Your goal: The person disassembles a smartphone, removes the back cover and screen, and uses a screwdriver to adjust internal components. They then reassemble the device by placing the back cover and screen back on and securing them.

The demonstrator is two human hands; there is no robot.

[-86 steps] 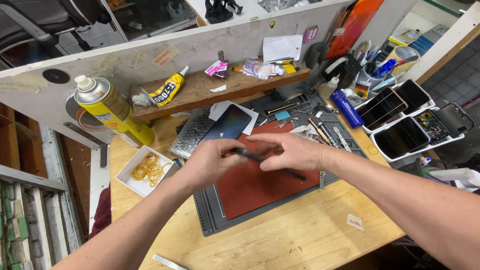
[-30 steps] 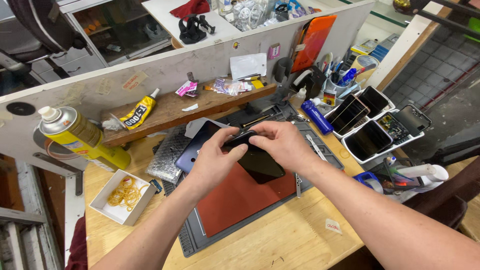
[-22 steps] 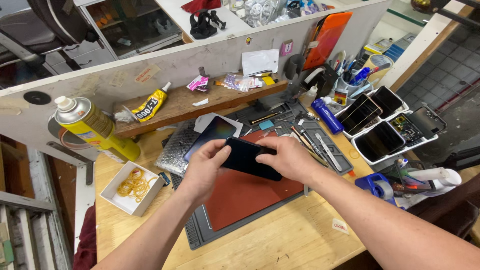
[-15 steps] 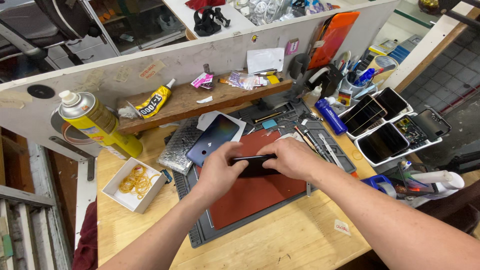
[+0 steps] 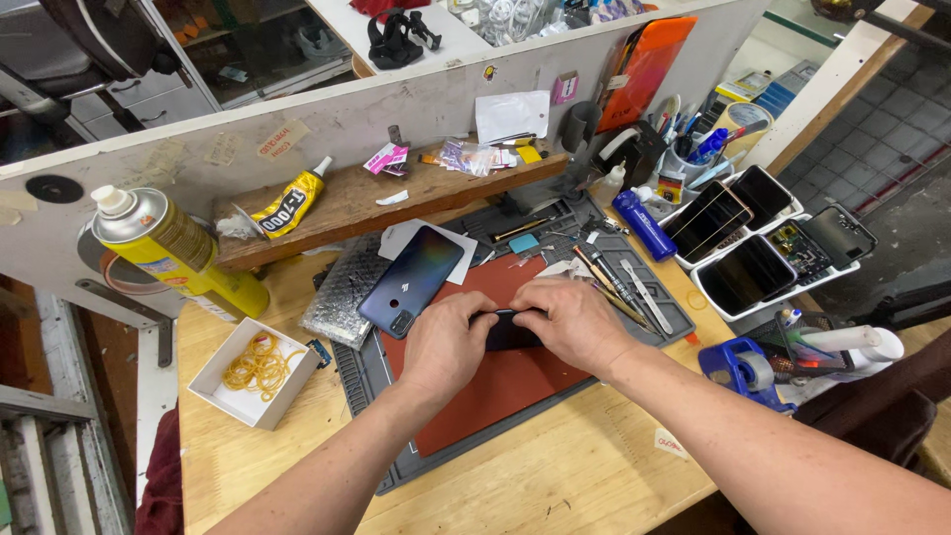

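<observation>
Over the red work mat (image 5: 495, 381), dead centre, both hands are down on one dark phone (image 5: 511, 332). Left hand (image 5: 446, 342) curls over its near end, fingers folded and pressing; right hand (image 5: 573, 322) clamps the other end, thumb and fingers pinching the edge. Most of the phone is buried under knuckles, so which face is up I cannot tell.

At eleven o'clock from the hands, one blue phone (image 5: 412, 280) lies back-up, half on a white sheet, just beside a strip of bubble wrap (image 5: 342, 290). At nine o'clock, one white cardboard box (image 5: 255, 372) with a tangle of yellow rubber bands (image 5: 260, 363) inside. Further out at ten, one yellow spray can (image 5: 173, 253) stands upright, and one yellow glue tube (image 5: 289, 201) lies on the wooden shelf (image 5: 396, 193).

At two o'clock, one blue bottle (image 5: 642, 224) lies tilted. Beyond it, two white trays (image 5: 763, 263) carry roughly four phones or screens, possibly more. At four o'clock, one blue tape dispenser (image 5: 745, 369).
</observation>
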